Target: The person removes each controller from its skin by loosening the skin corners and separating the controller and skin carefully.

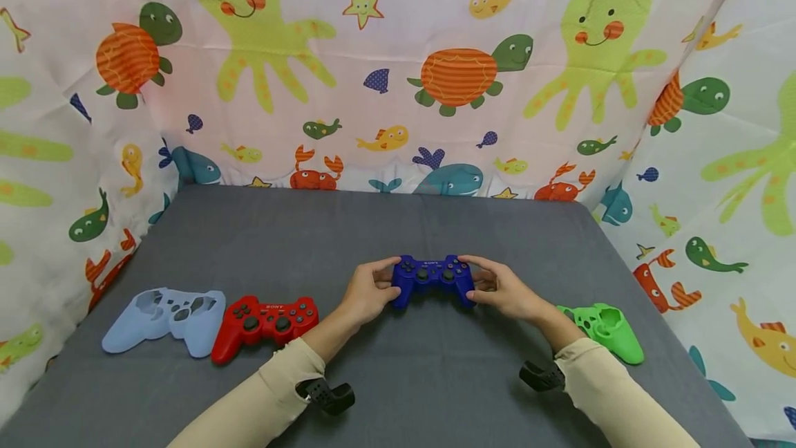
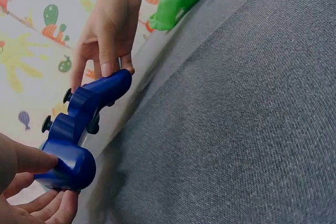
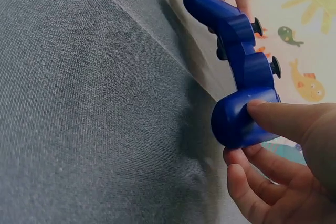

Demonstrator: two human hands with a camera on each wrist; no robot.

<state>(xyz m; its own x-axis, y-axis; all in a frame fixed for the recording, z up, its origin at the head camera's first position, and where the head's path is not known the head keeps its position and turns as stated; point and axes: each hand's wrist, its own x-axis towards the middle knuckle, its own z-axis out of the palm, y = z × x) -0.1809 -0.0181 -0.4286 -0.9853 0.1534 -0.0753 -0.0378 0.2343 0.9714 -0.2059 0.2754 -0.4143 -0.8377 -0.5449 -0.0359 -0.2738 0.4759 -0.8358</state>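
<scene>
A blue game controller is held between both hands at the middle of the table, its sticks and buttons facing up. My left hand pinches its left grip, thumb on the near side and fingers at the far side and below. On the other end, my right hand pinches the right grip in the same way. Both wrist views show the controller raised off the cloth, with a thumb pressed against the rounded grip.
Left of the hands lie a red game controller and a pale blue controller cover, side by side. A green controller cover lies beyond the right forearm. Grey cloth covers the table; a printed curtain hangs behind and at both sides.
</scene>
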